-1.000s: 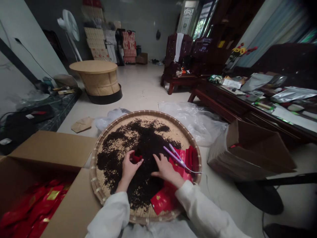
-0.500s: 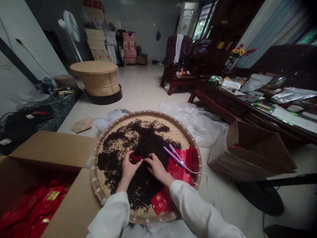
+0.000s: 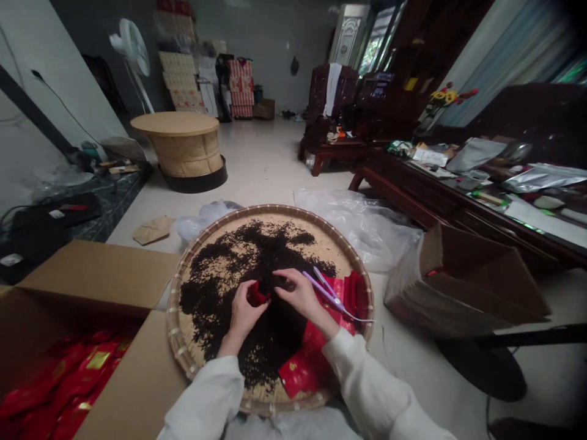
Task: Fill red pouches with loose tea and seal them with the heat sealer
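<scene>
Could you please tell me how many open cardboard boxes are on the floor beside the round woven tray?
2. One box sits left of the tray, filled with red packets; the other box lies tilted to the tray's right.

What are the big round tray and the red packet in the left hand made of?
The round tray looks like woven bamboo: pale, matte strips with a bound rim. The red packet seems to be coated paper or foil-lined film, going by its glossy sheen; the look doesn't settle which.
</scene>
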`<state>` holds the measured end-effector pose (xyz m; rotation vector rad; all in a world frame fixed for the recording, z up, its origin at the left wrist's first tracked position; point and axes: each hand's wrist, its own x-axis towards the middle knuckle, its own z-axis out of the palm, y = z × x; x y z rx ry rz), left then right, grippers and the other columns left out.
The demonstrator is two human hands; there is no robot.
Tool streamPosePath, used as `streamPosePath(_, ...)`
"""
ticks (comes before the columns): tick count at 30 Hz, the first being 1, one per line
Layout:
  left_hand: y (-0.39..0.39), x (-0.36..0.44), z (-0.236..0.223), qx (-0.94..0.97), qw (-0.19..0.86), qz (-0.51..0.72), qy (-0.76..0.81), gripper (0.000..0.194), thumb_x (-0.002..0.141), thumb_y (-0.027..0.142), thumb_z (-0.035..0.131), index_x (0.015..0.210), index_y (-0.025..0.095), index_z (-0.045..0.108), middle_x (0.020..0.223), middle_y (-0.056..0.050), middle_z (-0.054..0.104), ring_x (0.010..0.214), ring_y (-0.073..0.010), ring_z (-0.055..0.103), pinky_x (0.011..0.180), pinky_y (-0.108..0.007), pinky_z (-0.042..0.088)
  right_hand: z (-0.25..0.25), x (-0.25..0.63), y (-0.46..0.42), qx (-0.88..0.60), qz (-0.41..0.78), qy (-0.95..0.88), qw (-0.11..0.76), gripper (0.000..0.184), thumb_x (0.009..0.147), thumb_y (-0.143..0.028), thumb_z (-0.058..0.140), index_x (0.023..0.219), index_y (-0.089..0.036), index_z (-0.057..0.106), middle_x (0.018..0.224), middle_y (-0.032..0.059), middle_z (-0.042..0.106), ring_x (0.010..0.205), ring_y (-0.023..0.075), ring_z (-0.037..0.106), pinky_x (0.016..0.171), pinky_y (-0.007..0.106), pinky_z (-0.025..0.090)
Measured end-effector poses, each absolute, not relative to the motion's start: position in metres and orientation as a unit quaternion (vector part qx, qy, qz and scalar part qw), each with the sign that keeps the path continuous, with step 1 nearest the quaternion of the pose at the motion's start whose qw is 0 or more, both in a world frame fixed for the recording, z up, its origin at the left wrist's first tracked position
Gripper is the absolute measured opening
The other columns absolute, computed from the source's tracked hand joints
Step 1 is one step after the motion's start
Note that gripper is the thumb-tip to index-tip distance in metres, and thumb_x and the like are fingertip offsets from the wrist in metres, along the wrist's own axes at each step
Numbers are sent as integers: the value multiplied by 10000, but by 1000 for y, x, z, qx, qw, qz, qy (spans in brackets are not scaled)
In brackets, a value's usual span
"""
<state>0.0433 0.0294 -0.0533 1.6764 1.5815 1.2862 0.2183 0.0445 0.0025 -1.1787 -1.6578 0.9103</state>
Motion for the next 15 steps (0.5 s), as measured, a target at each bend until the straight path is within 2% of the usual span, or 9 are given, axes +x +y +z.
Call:
streamPosePath(3,30,43,-53,613,250,473,582,443,630,249,749,1033,194,572,1013,-71,652,944,-243,639,846,-391,522,18,206,44,-448,374,-690,429,445,710,-149,617,1138,-254,674,1062,57,644,748,146,568,611,251,477)
streamPosePath(8,30,42,-54,605,245,481,585,449,615,243,753,1026,192,581,1011,-72,660,940,-246,645,846,-390,522,18,200,43,-437,362,-702,430,467,703,-117,593,1142,-258,667,1082,63,647,755,152,589,627,267,505)
streamPosePath(15,30,44,-54,605,252,477,585,465,599,230,761,1028,202,585,998,-65,663,923,-240,646,810,-373,531,20,197,41,-419,336,-721,437,403,720,-94,556,1067,-250,687,1037,59,669,879,188,621,755,317,523)
